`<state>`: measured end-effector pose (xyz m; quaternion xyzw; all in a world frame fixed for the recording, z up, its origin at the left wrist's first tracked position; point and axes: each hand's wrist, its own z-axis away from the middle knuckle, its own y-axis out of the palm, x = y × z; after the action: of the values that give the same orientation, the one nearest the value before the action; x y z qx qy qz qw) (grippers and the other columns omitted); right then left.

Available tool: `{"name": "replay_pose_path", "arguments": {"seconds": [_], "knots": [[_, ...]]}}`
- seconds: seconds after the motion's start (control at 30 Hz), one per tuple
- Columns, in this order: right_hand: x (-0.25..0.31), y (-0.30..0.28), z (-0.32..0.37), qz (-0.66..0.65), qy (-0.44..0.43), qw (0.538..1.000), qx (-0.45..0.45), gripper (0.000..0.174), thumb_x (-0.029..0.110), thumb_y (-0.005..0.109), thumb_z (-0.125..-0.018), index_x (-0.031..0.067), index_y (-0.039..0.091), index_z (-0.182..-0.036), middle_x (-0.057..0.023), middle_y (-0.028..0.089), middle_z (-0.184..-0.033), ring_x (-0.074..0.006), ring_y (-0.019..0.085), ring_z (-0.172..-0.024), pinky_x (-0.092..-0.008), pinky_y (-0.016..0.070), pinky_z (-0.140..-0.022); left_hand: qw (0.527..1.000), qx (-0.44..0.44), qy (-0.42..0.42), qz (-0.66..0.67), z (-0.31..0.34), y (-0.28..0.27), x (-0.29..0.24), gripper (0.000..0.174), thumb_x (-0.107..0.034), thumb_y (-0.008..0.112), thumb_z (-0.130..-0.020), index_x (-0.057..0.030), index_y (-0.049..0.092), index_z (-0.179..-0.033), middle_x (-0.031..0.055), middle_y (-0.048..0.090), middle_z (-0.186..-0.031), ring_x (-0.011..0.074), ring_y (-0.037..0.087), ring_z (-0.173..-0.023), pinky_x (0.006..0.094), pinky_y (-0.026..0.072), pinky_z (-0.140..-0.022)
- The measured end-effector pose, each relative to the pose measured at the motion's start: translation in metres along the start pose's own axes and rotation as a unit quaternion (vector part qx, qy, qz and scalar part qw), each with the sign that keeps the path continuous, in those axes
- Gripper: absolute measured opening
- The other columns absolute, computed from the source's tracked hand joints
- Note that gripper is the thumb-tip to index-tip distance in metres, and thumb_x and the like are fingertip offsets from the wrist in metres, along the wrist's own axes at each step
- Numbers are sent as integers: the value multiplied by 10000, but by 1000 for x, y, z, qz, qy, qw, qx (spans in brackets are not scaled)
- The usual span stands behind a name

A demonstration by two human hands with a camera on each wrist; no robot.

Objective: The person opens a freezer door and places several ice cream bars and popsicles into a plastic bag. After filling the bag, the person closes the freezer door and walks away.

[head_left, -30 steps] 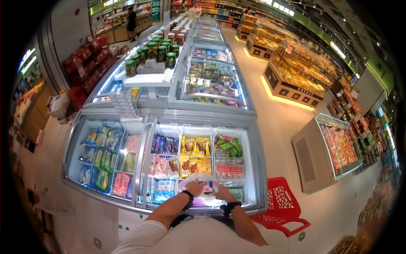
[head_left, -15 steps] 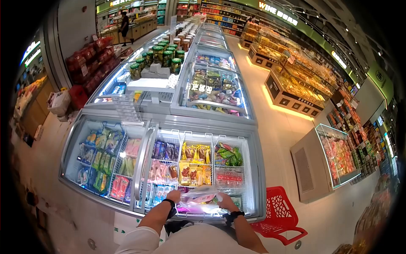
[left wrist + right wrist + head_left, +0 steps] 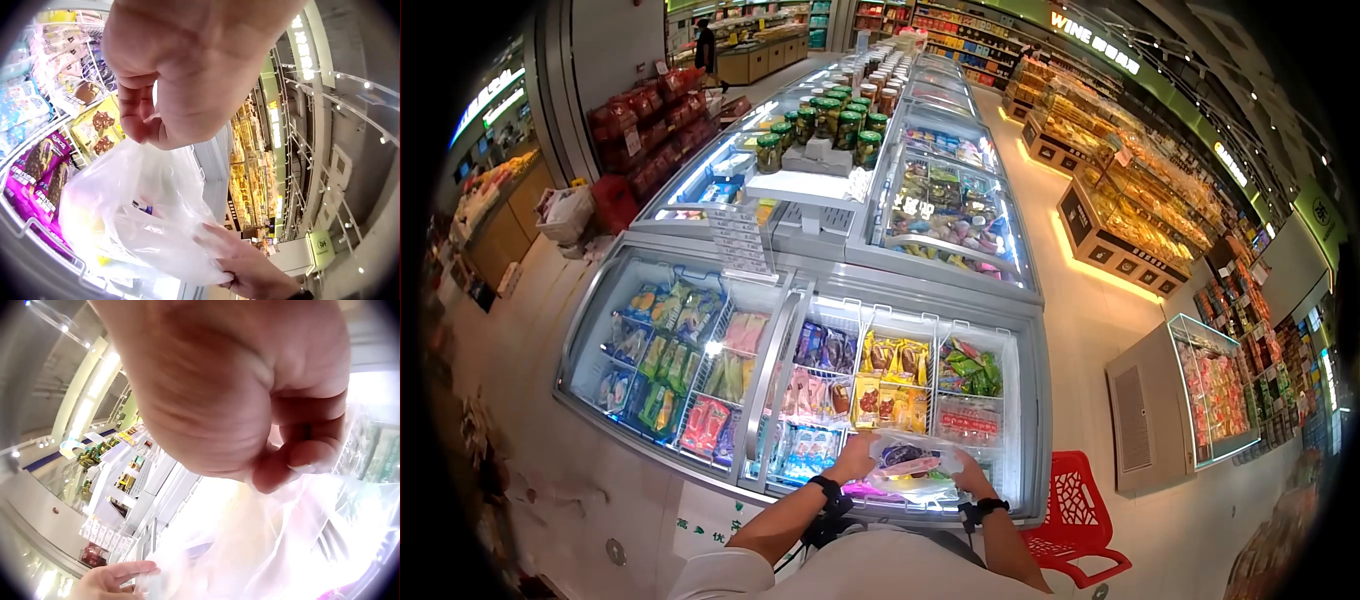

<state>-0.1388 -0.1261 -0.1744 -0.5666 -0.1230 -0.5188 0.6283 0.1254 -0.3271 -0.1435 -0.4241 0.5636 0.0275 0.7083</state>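
Note:
A translucent plastic bag (image 3: 910, 482) with packaged items inside is stretched between both hands over the open freezer. The left hand (image 3: 856, 457) pinches its left edge; in the left wrist view the thumb and curled fingers of that hand (image 3: 181, 81) meet on the plastic. At the other side the right hand (image 3: 972, 476) grips the bag's edge, and in the right wrist view the right hand's (image 3: 250, 394) thumb and fingertip press together on it. Purple ice cream packs (image 3: 40, 178) lie below the bag, beside yellow packs (image 3: 97, 131).
Wire baskets of frozen packs fill the chest freezer (image 3: 1040, 400), whose sliding frame (image 3: 772, 385) stands left of the hands. A red shopping basket (image 3: 1075, 500) is at its right corner. Jars (image 3: 845, 125) stand on a shelf behind. A display case (image 3: 1145, 415) is farther right.
The hands have moved apart from close together, spreading the bag wider between them. Its contents show more clearly. The head view has shifted, so the freezer appears farther right.

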Motion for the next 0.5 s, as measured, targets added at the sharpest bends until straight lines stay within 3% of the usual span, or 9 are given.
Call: {"name": "replay_pose_path", "arguments": {"seconds": [0.13,0.2,0.27,0.33,0.4,0.43,0.47,0.5], "knots": [[15,5,3,38,13,999,-2,647,-1,585,-722,11,478,-1359,-207,582,-1264,-290,577,-1157,-339,463,-969,998,5,58,-14,-1,5,4,490,20,566,-670,-51,638,-1150,222,638,-1083,399,586,-1030,418,473,-918],[12,13,-1,-3,67,998,10,642,3,577,-727,10,476,-1361,-207,606,-1235,-290,588,-1146,-340,466,-966,998,40,34,-25,7,-1,-5,459,25,563,-675,-58,660,-1115,231,656,-996,413,605,-967,432,487,-886],[14,21,-4,18,36,999,-17,610,14,581,-731,6,505,-1336,-207,629,-1210,-289,582,-1170,-339,441,-996,998,47,33,-27,12,-10,-8,438,21,563,-682,-48,663,-1103,236,658,-991,416,611,-952,435,494,-876],[20,29,-2,76,-25,995,-52,582,16,582,-733,-3,528,-1313,-208,627,-1216,-287,591,-1156,-334,452,-978,991,120,-10,-61,9,-14,1,458,-27,581,-696,-64,647,-1148,234,654,-1054,402,608,-1010,434,489,-897],[21,36,-7,42,-17,998,-49,558,-3,558,-736,-1,545,-1294,-228,600,-1245,-337,558,-1188,-356,428,-1013,977,181,-55,-100,4,-20,6,475,-53,590,-700,-71,640,-1172,228,654,-1077,392,605,-1039,437,484,-908],[25,38,-6,26,-11,999,-46,548,-12,546,-738,0,553,-1285,-237,587,-1259,-362,541,-1205,-367,415,-1031,979,174,-49,-96,5,-26,4,503,-89,602,-709,-69,619,-1212,222,651,-1095,383,600,-1061,431,478,-928],[29,40,-7,34,14,998,-55,534,29,623,-741,-27,559,-1268,-238,599,-1245,-333,562,-1190,-348,420,-1025,989,136,-7,-50,8,-25,13,517,-118,621,-727,-60,598,-1240,220,637,-1138,379,593,-1079,426,469,-951],[27,45,-8,39,15,997,-63,540,34,630,-744,-21,555,-1277,-238,594,-1252,-336,558,-1195,-353,418,-1027,990,128,0,-50,9,-24,19,527,-138,633,-733,-64,590,-1252,217,630,-1159,378,589,-1090,426,464,-961]]}}
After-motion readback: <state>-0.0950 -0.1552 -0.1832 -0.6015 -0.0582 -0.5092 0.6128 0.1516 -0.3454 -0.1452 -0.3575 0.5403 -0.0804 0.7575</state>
